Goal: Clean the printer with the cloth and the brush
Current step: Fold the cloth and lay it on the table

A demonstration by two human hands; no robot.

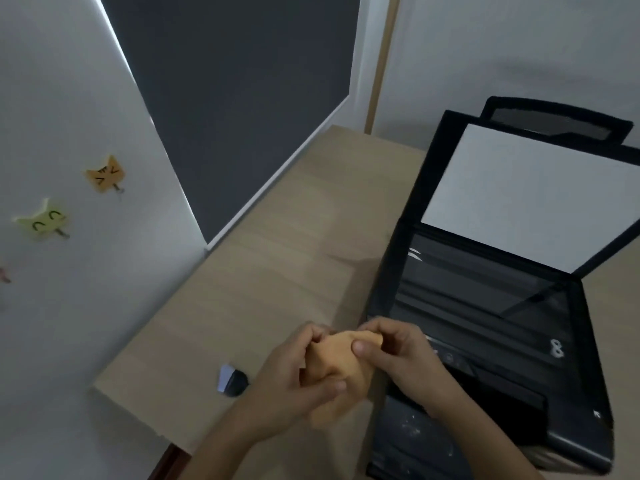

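Both hands grasp the orange cloth (337, 370) above the near desk (277, 265) edge: left hand (294, 379) from below, right hand (398, 355) pinching its top. Brush (232, 379) lies left, on the desk. Printer (485, 323) stands right, lid (526, 199) raised, dust specks on its near tray.

- A pale wooden desk (263, 271) is standing in a corner of white walls (62, 81).
- A dark blind (235, 98) is covering the window, daylight leaking along its edges.
- Cat-shaped paper notes (105, 174) are hanging on the left wall.
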